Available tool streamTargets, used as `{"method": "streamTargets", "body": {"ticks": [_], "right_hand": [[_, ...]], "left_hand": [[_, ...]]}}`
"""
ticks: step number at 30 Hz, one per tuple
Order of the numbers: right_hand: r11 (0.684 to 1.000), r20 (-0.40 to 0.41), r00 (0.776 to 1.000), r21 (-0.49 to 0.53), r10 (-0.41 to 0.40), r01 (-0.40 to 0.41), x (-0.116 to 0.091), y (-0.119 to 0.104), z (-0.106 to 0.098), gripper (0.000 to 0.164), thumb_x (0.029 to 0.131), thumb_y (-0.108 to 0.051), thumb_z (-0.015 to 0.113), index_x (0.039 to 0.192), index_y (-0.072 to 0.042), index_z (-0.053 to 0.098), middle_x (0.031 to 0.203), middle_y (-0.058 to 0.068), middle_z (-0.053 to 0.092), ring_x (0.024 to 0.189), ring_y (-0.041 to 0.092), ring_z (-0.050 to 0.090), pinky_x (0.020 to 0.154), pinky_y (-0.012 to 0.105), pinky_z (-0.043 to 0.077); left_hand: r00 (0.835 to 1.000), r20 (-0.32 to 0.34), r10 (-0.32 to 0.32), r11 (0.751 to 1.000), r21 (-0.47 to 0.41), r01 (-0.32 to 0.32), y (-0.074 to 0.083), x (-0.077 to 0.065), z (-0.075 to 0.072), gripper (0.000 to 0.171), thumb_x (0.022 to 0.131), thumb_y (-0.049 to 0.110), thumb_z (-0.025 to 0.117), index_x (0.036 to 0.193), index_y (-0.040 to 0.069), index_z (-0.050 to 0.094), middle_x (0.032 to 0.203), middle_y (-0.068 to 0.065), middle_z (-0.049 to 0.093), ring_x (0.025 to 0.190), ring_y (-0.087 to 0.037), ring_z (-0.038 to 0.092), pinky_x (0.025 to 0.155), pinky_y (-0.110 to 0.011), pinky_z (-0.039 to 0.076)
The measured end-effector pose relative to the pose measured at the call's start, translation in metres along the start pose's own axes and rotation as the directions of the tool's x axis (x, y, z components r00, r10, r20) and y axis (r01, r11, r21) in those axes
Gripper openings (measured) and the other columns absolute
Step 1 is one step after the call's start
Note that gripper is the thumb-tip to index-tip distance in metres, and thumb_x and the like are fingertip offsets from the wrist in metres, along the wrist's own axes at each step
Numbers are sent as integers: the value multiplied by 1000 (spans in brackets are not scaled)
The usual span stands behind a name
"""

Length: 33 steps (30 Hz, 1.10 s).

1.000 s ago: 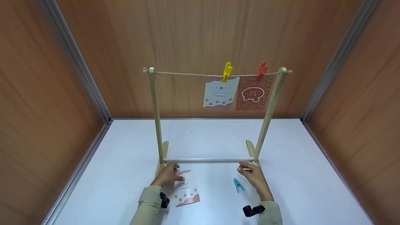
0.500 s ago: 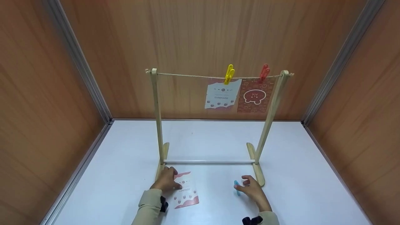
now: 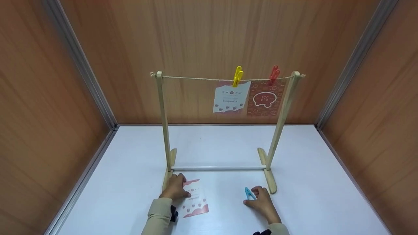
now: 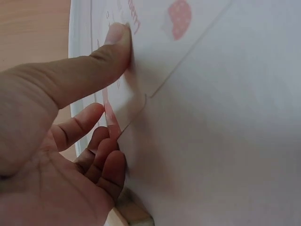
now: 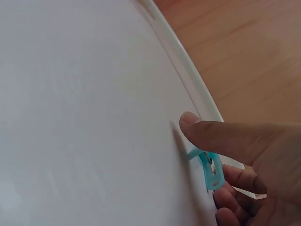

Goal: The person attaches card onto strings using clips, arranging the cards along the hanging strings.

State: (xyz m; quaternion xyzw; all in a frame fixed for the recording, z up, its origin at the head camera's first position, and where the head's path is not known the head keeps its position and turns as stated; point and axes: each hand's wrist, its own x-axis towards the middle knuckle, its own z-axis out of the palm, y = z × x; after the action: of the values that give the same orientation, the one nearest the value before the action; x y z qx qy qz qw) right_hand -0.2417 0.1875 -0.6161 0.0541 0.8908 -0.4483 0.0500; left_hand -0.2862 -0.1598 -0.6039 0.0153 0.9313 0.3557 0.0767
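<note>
My left hand (image 3: 175, 187) is at the left side of a white-and-pink strawberry card (image 3: 197, 204) lying on the white table. In the left wrist view its thumb (image 4: 118, 40) overlaps the card's printed face, while the other fingertips are right at the edge near a corner, apart from the thumb. My right hand (image 3: 262, 203) has its thumb and curled fingers on either side of a small blue clothespin (image 3: 249, 193). The right wrist view shows the clothespin (image 5: 214, 175) between thumb and fingertips, close over the table.
A wooden frame (image 3: 282, 117) stands behind the hands with a string (image 3: 192, 78) across its top. A yellow clothespin (image 3: 237, 76) holds a strawberry card (image 3: 230, 101) there; a red clothespin (image 3: 274, 74) holds a bear card (image 3: 265, 103). Wood-grain panels (image 3: 202, 32) enclose the table.
My right hand has come down and leftward from beside the frame's foot to the blue clothespin, its thumb and fingers now around it. The left hand has shifted slightly down at the card.
</note>
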Motion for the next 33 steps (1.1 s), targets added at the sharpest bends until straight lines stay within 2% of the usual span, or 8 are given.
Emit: {"method": "streamTargets", "body": {"ticks": [5, 11, 20, 28, 33], "right_hand": [[1000, -15, 1000, -10, 0, 0, 1, 0, 3, 49, 68, -18, 83, 104, 2, 56, 97, 14, 50, 90, 25, 49, 77, 35, 42], [1000, -12, 1000, 1, 10, -10, 5, 1, 3, 42, 71, -15, 81, 101, 2, 57, 93, 11, 50, 85, 21, 48, 74, 31, 40], [1000, -77, 997, 12, -27, 29, 3, -1, 2, 32, 74, -10, 76, 99, 5, 62, 90, 11, 53, 82, 20, 51, 73, 31, 42], [998, -111, 994, 62, 23, -16, 1, 1, 3, 32, 76, -13, 73, 101, 5, 64, 91, 12, 56, 83, 20, 53, 72, 30, 44], [995, -119, 991, 91, 59, -49, 0, 0, 6, 34, 79, -16, 71, 106, 3, 64, 93, 10, 60, 85, 19, 54, 73, 29, 45]], "left_hand": [[1000, -26, 11, 1000, 27, -10, 2, -2, 0, 56, 60, 10, 90, 102, 4, 54, 94, -10, 48, 90, -26, 43, 82, -43, 43], [999, -23, -27, 1000, 8, 27, 4, -2, 1, 56, 61, 11, 90, 104, 4, 55, 97, -10, 51, 92, -25, 45, 84, -44, 44], [999, -32, 4, 999, 36, -3, 2, -1, 1, 57, 61, 13, 90, 105, 3, 55, 98, -11, 52, 93, -27, 47, 87, -46, 44], [1000, -22, -1, 1000, 31, 1, 0, -1, 3, 58, 61, 13, 90, 108, 3, 56, 100, -11, 52, 96, -27, 47, 91, -47, 42], [999, -25, 33, 999, 35, -32, -2, -1, 3, 58, 61, 15, 90, 108, 4, 57, 101, -12, 52, 97, -28, 45, 90, -46, 41]]}}
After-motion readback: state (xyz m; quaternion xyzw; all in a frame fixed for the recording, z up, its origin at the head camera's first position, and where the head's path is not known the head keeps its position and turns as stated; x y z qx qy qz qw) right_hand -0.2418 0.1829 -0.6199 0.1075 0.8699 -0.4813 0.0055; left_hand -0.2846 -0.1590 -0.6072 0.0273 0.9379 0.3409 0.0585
